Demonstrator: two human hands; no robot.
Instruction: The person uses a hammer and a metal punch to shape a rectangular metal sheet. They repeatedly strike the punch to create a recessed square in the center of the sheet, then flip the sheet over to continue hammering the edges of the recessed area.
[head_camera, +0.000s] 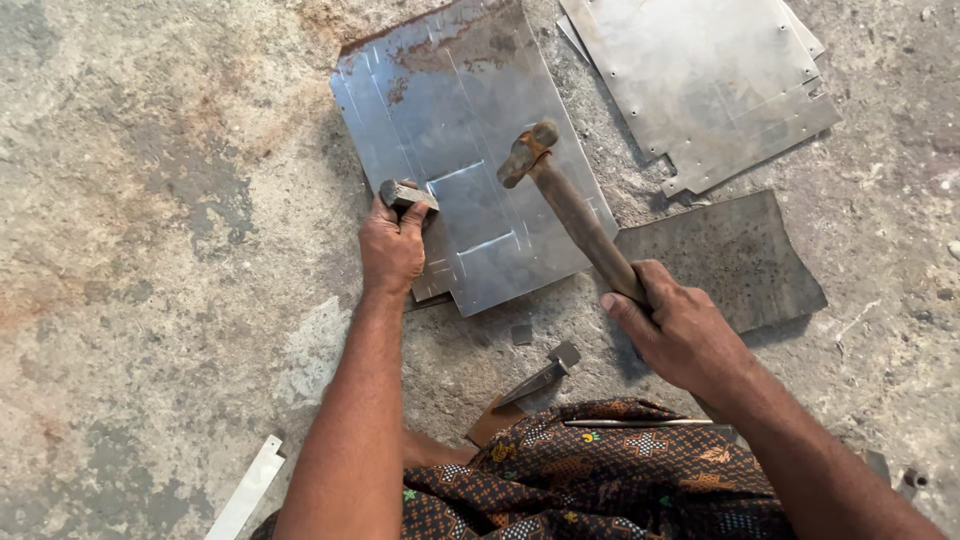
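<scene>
— Steel, item one: what do the fingers (412, 212) of the left hand (392, 248) hold?
— They are clamped on a short blunt chisel (404, 194), its tip set on the left edge of the scored metal sheet (470, 150), which lies flat on the concrete floor (150, 200).
— Item two, the right hand (680, 335)?
— Wrapped shut around the lower handle of a rusty hammer (570, 205), head raised over the sheet's middle.
— Handling notes?
— Hammer likely head-heavy, best gripped low on the handle. Chisel rigid, small, held near its top. Sheet looks thin, stiff, sharp-edged.
— Arm pose?
— Both forearms extended forward from a seated body, left nearly straight, right angled inward.
— Surroundings?
— A paler drilled sheet (700, 80), a dark plate (730, 255), a second chisel (545, 372), patterned cloth (600, 480).
</scene>
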